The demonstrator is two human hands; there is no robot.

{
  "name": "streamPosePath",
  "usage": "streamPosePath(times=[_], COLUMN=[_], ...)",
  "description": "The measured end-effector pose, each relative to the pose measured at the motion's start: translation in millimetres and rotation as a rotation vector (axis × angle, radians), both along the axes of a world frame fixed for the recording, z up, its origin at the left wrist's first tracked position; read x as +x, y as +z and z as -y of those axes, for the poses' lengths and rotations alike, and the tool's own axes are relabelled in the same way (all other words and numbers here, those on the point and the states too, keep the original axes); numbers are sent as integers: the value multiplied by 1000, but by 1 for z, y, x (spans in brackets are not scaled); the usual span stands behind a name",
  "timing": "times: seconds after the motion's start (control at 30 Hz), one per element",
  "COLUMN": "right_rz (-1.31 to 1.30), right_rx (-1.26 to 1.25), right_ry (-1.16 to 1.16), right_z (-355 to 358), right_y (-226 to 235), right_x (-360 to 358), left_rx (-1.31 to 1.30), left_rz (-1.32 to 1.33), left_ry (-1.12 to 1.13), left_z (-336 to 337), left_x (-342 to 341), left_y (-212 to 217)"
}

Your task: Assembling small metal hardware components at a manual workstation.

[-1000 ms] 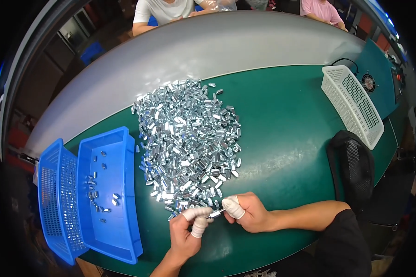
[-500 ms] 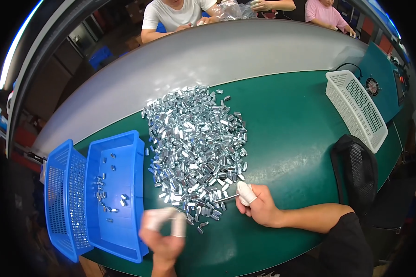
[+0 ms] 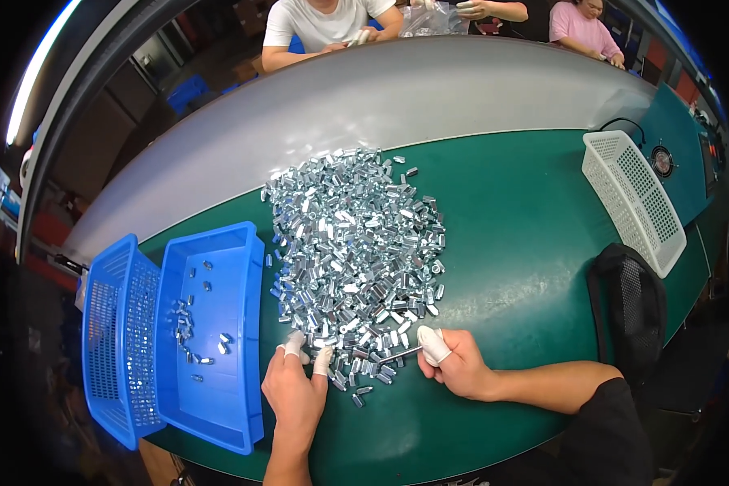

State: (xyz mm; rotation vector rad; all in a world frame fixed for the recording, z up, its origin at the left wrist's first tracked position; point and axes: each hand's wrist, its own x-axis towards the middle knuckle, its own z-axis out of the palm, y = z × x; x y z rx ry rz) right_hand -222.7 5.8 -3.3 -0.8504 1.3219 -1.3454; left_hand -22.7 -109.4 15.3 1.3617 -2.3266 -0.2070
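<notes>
A big heap of small shiny silver hex pieces [image 3: 356,243], like long nuts, lies on the green mat. At its near left edge is my left hand [image 3: 294,389], white covers on its fingertips. Thumb and fingers are apart there, with no piece plainly held between them. My right hand [image 3: 466,368], also with white finger covers, is closed round a thin metal rod [image 3: 401,354]. The rod points left, its tip among the near pieces of the heap. To the left, a blue tray [image 3: 255,324] has several of the same silver pieces on its bottom.
A blue perforated basket [image 3: 109,340] stands against the tray's left side. On the right are a white mesh basket [image 3: 633,202], a black mesh-panelled pouch [image 3: 630,304] and a teal box with a fan [image 3: 662,160]. Other people sit beyond the grey table part [image 3: 300,105].
My left hand has moved up from beside the tray to the heap's near edge, no longer blurred. My right hand keeps the rod in about the same place. The whole view has shifted slightly.
</notes>
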Motion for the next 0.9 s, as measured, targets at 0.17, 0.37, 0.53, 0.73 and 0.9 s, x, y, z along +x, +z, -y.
streamPosePath(times=[0.17,0.37,0.53,0.73,0.9], right_rz=[-46,-30,25,10,14], right_rx=[-6,2,87,23,1], right_ry=[7,16,-44,-40,-10], right_z=[-1,-2,0,1,0], right_y=[-2,-1,2,-2,1], right_x=[-1,1,0,0,2], left_rx=[209,424,247,591,659], left_rz=[-195,-373,-438,-732,-735], left_ry=[14,63,-94,-300,-362], left_z=[6,3,9,-12,-20], left_x=[5,8,10,-3,-10], left_y=[-6,-3,1,4,-4])
